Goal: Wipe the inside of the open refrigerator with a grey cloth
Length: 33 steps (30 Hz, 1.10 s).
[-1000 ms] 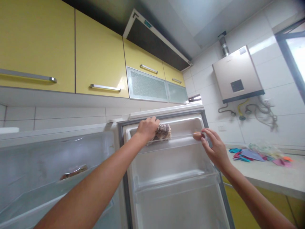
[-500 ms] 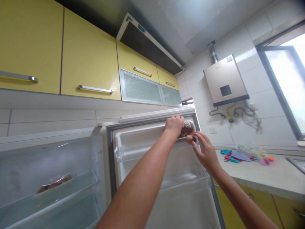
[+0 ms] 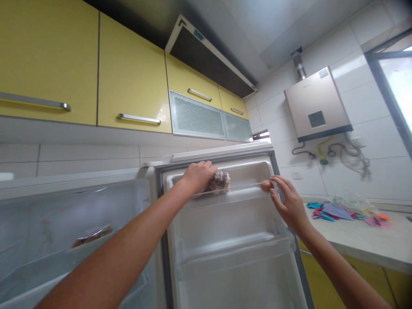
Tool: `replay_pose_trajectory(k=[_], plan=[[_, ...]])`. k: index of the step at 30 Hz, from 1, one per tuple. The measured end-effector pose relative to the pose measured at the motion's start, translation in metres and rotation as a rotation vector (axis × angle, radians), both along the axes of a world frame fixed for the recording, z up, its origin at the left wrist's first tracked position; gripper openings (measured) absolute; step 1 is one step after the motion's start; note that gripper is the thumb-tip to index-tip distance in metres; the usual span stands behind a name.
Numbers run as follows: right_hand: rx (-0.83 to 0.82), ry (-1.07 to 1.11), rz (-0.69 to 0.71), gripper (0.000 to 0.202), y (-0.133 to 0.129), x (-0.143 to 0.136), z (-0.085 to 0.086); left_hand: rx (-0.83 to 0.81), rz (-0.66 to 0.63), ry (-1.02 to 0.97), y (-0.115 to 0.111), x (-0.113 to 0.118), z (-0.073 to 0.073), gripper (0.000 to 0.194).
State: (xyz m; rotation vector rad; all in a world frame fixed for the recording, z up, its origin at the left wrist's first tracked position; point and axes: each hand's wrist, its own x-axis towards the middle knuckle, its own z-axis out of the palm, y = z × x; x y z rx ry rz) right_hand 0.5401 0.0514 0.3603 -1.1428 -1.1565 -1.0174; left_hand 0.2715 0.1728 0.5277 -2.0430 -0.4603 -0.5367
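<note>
My left hand [image 3: 200, 175] is closed around a dark brown and whitish lump [image 3: 219, 182], perhaps wrapped food, which lies in the upper door shelf [image 3: 244, 187] of an opened fridge. The hand covers part of the lump. At the right end of that clear shelf, my right hand [image 3: 288, 204] pinches its front edge between thumb and fingers. A small rounded brownish patch shows by those fingertips. I cannot tell whether it is fingers seen through the plastic or a separate thing.
The fridge door [image 3: 231, 227] stands wide, with a lower clear shelf [image 3: 238, 255]. A packet [image 3: 93, 235] lies inside the fridge at left. Coloured cloths [image 3: 337, 211] lie on the counter [image 3: 363, 238] to the right. Yellow cabinets [image 3: 135, 73] hang above.
My left hand has slid left along the door shelf together with the dark lump, away from my right hand. The right hand keeps its place on the shelf's end. The view has shifted slightly.
</note>
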Motion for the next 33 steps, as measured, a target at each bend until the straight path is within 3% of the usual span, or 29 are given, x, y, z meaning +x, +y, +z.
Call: replay_pose_trajectory(k=[4, 8, 19, 24, 33], plan=[[-0.005, 0.008, 0.003, 0.036, -0.001, 0.000, 0.000, -0.084, 0.073, 0.170, 0.011, -0.055, 0.006, 0.016], [-0.007, 0.009, 0.000, 0.036, -0.004, -0.002, 0.001, -0.221, 0.102, 0.175, 0.014, -0.066, 0.011, 0.016], [-0.010, 0.038, 0.028, 0.037, -0.001, -0.003, 0.000, -0.972, -0.087, 0.231, 0.037, -0.025, 0.011, 0.037], [0.000, 0.061, 0.059, 0.035, 0.000, -0.002, 0.001, -1.053, -0.164, 0.276, 0.035, -0.004, 0.009, 0.045], [0.020, 0.068, 0.071, 0.034, -0.001, -0.007, 0.002, -1.035, -0.117, 0.350, 0.004, 0.051, 0.015, 0.054]])
